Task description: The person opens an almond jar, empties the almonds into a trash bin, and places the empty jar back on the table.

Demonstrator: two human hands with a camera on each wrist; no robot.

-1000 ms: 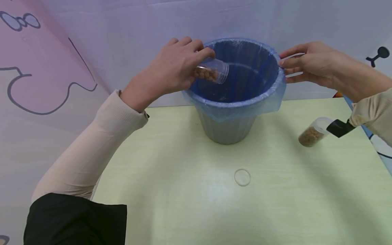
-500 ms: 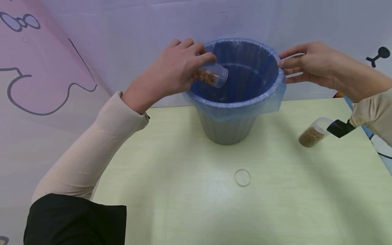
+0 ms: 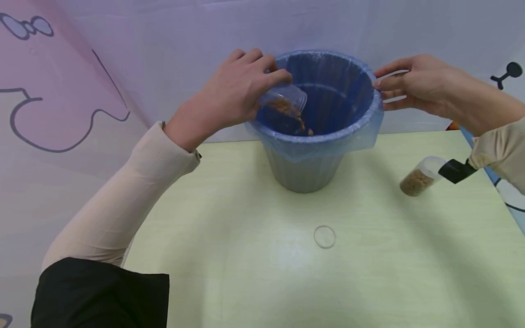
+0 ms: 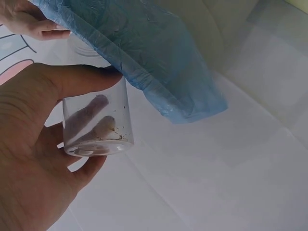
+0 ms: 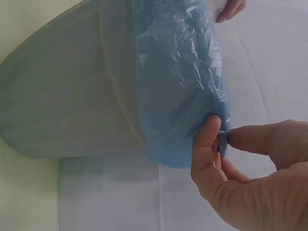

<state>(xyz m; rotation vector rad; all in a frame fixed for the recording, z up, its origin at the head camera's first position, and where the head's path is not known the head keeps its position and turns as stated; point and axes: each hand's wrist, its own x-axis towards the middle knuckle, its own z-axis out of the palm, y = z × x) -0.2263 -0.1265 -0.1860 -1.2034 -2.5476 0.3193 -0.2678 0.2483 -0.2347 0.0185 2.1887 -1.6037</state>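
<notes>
Head view showed left hand (image 3: 234, 93) gripping a light, slippery jar (image 3: 285, 101) around its base; right hand (image 3: 414, 84) pinched the bin's (image 3: 307, 168) soft liner (image 3: 365, 132).

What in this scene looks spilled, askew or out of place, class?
Nothing has spilled: brown pellets fall from the tilted jar in the left hand into the lined bin. Two oddities: a second jar lies on its side, and a clear lid sits loose on the table.
</notes>
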